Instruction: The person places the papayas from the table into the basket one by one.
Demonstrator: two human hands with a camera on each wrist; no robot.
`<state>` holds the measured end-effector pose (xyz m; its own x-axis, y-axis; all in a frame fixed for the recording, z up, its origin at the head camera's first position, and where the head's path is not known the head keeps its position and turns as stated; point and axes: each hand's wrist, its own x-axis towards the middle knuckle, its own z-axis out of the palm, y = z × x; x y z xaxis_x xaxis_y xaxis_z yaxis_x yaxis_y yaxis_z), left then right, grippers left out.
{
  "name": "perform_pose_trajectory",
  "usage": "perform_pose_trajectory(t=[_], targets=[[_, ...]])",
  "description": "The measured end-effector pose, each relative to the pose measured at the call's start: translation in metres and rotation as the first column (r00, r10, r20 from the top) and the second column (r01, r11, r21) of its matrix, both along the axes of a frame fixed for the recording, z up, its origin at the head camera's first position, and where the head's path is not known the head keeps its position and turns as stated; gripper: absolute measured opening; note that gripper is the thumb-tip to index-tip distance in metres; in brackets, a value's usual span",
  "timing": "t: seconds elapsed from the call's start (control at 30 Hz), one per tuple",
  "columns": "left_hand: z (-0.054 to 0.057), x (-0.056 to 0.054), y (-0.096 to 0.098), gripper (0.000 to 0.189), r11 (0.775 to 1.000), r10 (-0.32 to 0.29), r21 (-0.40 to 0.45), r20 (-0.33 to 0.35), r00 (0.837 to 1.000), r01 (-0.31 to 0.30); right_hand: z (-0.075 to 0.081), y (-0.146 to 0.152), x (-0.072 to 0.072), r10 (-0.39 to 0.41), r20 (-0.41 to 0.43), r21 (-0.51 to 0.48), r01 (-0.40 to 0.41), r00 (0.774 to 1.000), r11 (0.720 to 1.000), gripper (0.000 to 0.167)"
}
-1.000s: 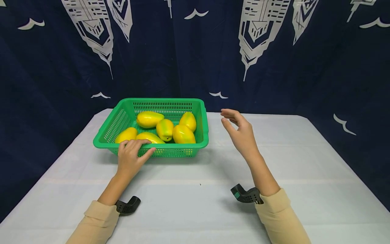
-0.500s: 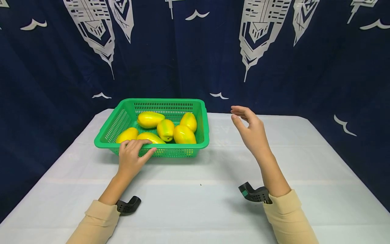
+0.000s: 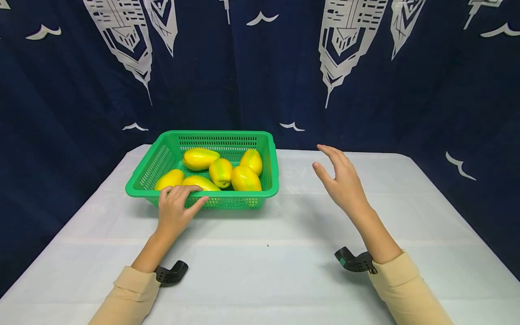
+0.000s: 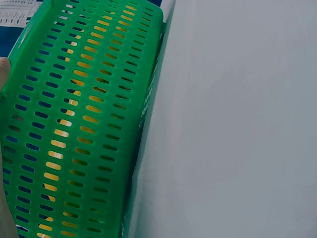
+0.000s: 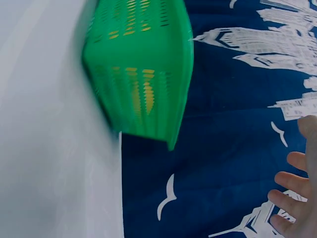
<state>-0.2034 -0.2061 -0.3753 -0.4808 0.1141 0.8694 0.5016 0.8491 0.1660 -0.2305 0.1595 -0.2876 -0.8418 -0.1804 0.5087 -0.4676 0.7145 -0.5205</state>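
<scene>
A green plastic basket with slotted walls stands on the table, left of the middle in the head view. Several glossy yellow, mango-like fruits with greenish streaks lie inside it. My left hand grips the basket's near rim, fingers over the top and thumb along the outer wall. The left wrist view has the basket's slotted side close up, with only a bit of the hand at the left edge. My right hand is in the air right of the basket, fingers spread apart, holding nothing.
A white cloth covers the table. Behind it hangs a dark blue curtain with white building and bird prints. A black band with a camera mount sits on the left wrist, and another mount on the right.
My right hand has moved to the right, away from the basket, and its fingers have spread wider. The left hand, the basket and the fruits stay where they were.
</scene>
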Motion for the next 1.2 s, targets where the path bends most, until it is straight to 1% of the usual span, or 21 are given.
perform_pose_trajectory(t=[0.1, 0.27, 0.57, 0.67, 0.8, 0.93, 1.03, 1.1, 1.2], targets=[[0.000, 0.000, -0.001, 0.052, 1.000, 0.000, -0.002, -0.001, 1.000, 0.000, -0.002, 0.005, -0.002, -0.016, -0.038, 0.080, 0.019, 0.999, 0.997, 0.052], [0.000, -0.001, -0.001, 0.051, 1.000, -0.009, 0.006, -0.007, 1.000, 0.009, -0.007, 0.014, -0.003, -0.037, -0.078, 0.199, 0.052, 0.996, 0.979, 0.055], [-0.001, 0.000, -0.001, 0.053, 1.000, 0.000, 0.003, -0.014, 1.000, 0.000, -0.020, 0.027, 0.000, -0.056, -0.128, 0.302, 0.093, 0.990, 0.949, 0.059], [-0.002, -0.001, 0.000, 0.054, 1.000, -0.001, 0.002, -0.016, 1.000, 0.001, -0.026, 0.032, 0.002, -0.074, -0.129, 0.329, 0.113, 0.989, 0.938, 0.062], [-0.002, -0.001, -0.001, 0.051, 1.000, -0.004, 0.010, 0.000, 1.000, 0.004, -0.031, 0.036, 0.004, -0.103, -0.088, 0.359, 0.128, 0.991, 0.924, 0.066], [-0.002, 0.000, -0.001, 0.046, 1.000, -0.008, 0.012, 0.004, 1.000, 0.008, -0.033, 0.040, 0.007, -0.120, 0.002, 0.396, 0.110, 0.993, 0.912, 0.072], [-0.001, 0.000, -0.001, 0.046, 1.000, -0.009, 0.008, 0.001, 1.000, 0.009, -0.036, 0.043, 0.009, -0.125, 0.061, 0.417, 0.088, 0.990, 0.905, 0.075], [0.000, 0.000, -0.001, 0.046, 1.000, -0.010, 0.006, 0.000, 1.000, 0.010, -0.039, 0.044, 0.009, -0.127, 0.083, 0.424, 0.081, 0.988, 0.902, 0.076], [-0.001, 0.000, -0.001, 0.048, 1.000, -0.008, 0.007, -0.005, 1.000, 0.008, -0.042, 0.046, 0.009, -0.132, 0.089, 0.420, 0.082, 0.987, 0.904, 0.078]])
